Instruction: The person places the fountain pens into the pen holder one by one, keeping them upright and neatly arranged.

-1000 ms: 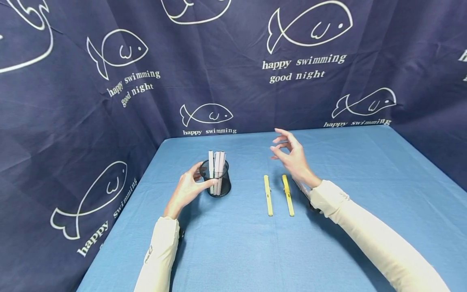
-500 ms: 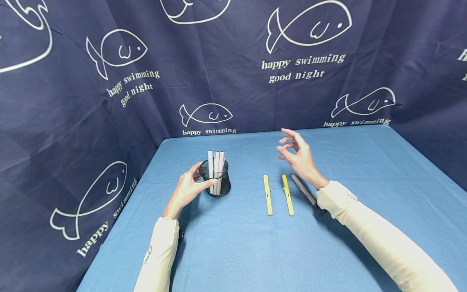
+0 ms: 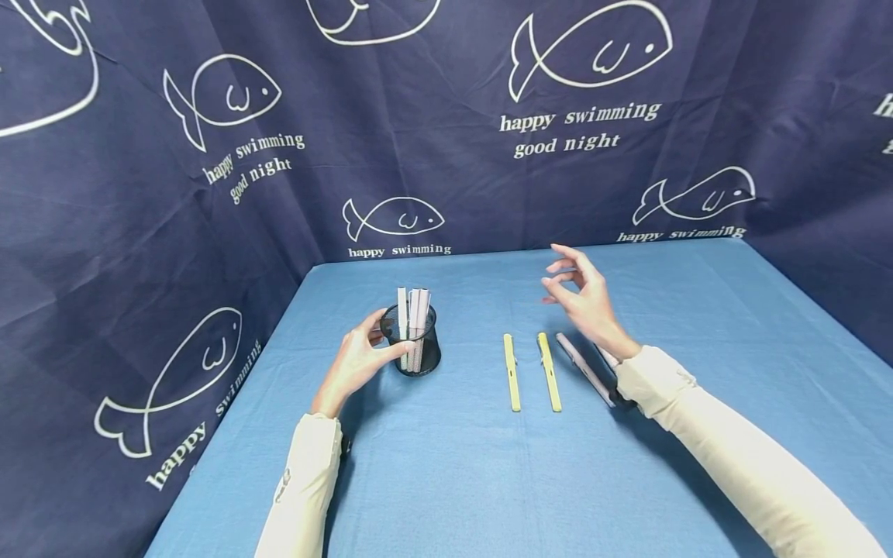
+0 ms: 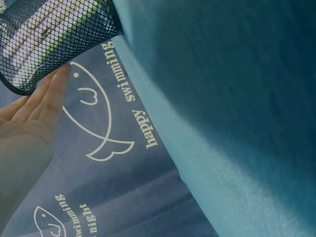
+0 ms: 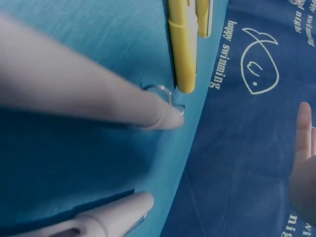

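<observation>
My left hand [image 3: 352, 363] holds a black mesh pen holder [image 3: 432, 353] upright, thumb at the near side and fingers behind it. Several white and pale pink pens [image 3: 420, 308] stand in the holder; the left wrist view shows its mesh wall [image 4: 59, 34] with fingers [image 4: 52, 96] against it. My right hand [image 3: 589, 304] hovers over the table with nothing in it, fingers loosely bent. Below and left of it lie two yellow pens, a left one [image 3: 512, 373] and a right one [image 3: 550, 373]. A pale pink pen [image 3: 580, 363] slants beside them, and another pale pen [image 5: 121, 215] is partly hidden under the right wrist.
A blue cloth [image 3: 446, 480] covers the table. Behind and left of it hangs a dark blue curtain [image 3: 481, 186] with white fish drawings. A black wrist device [image 3: 623, 397] shows under the right sleeve.
My right hand has moved to the right, away from the yellow pens, uncovering more of the pale pink pen. The left hand and the pen holder have stayed in place.
</observation>
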